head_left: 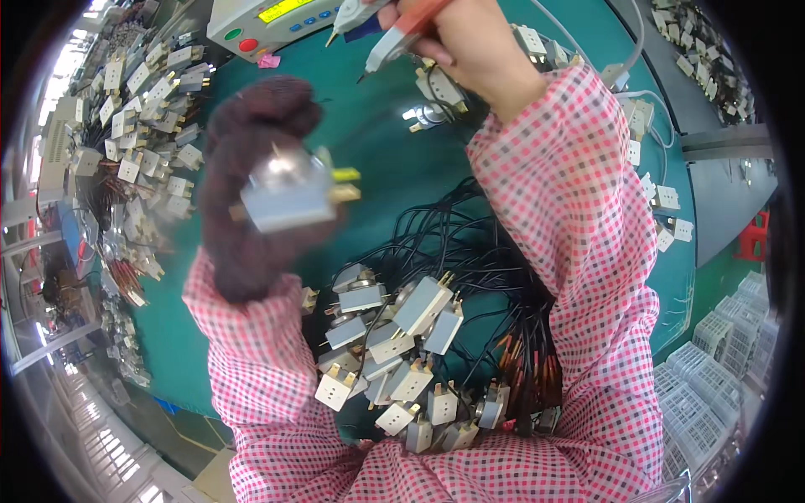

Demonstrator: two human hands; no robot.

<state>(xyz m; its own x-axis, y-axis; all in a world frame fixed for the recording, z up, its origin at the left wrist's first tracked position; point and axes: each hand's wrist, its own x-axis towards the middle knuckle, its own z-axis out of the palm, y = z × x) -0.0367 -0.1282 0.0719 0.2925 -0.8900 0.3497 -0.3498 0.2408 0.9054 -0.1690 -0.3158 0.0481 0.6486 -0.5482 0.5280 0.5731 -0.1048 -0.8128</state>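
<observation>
Person wearing a loose pink, red and white checked smock, long sleeves reaching the wrists, left hand [256, 180] wearing a fuzzy dark maroon knitted glove, right hand [470, 42] going bare

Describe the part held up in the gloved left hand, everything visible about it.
The held part is a small boxy component with a pale grey body, a shiny metal disc on top and yellowish metal tabs jutting from its right side. It looks like plastic and metal and is motion-blurred. The left hand, in a dark knitted glove, grips it above the teal table, clear of the pile of similar wired parts below.
</observation>
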